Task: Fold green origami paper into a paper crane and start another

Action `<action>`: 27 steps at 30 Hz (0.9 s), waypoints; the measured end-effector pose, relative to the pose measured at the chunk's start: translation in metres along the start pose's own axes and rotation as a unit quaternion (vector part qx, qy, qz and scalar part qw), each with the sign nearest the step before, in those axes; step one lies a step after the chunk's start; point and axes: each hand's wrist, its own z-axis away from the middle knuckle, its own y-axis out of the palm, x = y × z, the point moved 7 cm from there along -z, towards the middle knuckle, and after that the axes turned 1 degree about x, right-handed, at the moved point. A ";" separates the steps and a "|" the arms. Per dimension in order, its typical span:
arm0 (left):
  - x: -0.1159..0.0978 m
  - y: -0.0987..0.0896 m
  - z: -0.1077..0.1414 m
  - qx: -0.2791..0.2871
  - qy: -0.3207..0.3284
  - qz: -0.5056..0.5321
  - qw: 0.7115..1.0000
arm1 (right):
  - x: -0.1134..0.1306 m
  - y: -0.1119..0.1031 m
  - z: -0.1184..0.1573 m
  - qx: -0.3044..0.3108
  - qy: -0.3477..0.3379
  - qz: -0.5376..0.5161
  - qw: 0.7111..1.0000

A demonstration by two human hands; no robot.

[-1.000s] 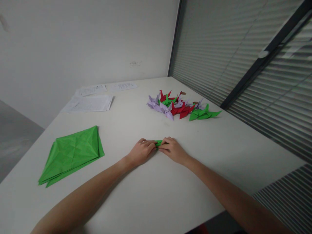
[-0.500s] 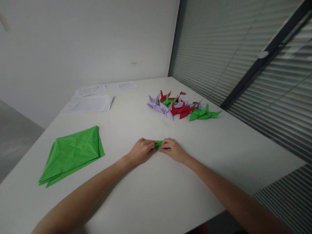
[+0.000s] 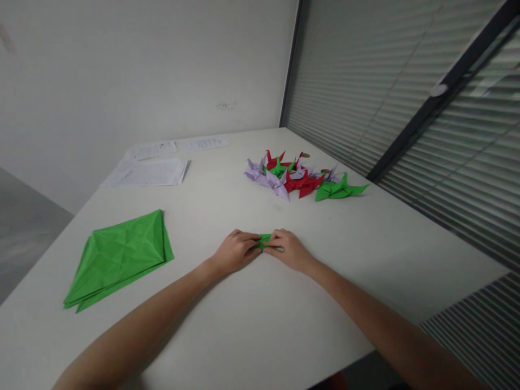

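A small piece of folded green paper lies on the white table between my two hands, mostly covered by fingers. My left hand presses on its left end with the fingers bent together. From the other side my right hand pinches the right part between thumb and fingers. How the paper is folded under the fingertips is hidden. To the left of my forearm rests a stack of creased green paper sheets.
Beyond my hands sits a cluster of folded paper cranes, among them a lilac crane, a red crane and a green crane. Printed papers lie at the back left of the table. A window with blinds borders the right side.
Both hands keep almost the same place. The fingertips have shifted slightly on the green paper, and the left hand's fingers lie a little flatter over it.
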 end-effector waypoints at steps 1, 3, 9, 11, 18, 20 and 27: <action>0.000 0.000 0.000 -0.001 -0.002 0.002 1.000 | 0.000 0.000 0.000 0.000 0.005 0.000 1.000; 0.001 -0.001 -0.001 -0.005 -0.013 0.014 1.000 | -0.003 0.000 -0.001 -0.002 0.022 -0.012 1.000; 0.010 0.000 -0.001 -0.015 -0.065 0.046 0.997 | -0.009 0.003 -0.004 -0.031 0.070 -0.035 0.996; 0.011 0.000 -0.001 -0.014 -0.074 0.047 0.996 | -0.010 0.004 -0.004 -0.035 0.074 -0.033 0.996; 0.010 -0.002 -0.002 -0.009 -0.083 0.069 0.994 | -0.011 0.005 -0.004 -0.042 0.078 -0.005 0.996; 0.011 -0.002 -0.002 -0.010 -0.084 0.086 0.993 | -0.010 0.004 -0.005 -0.047 0.077 0.014 0.996; 0.015 -0.001 -0.004 -0.025 -0.090 0.142 0.985 | -0.007 0.003 -0.004 -0.057 0.079 0.042 0.994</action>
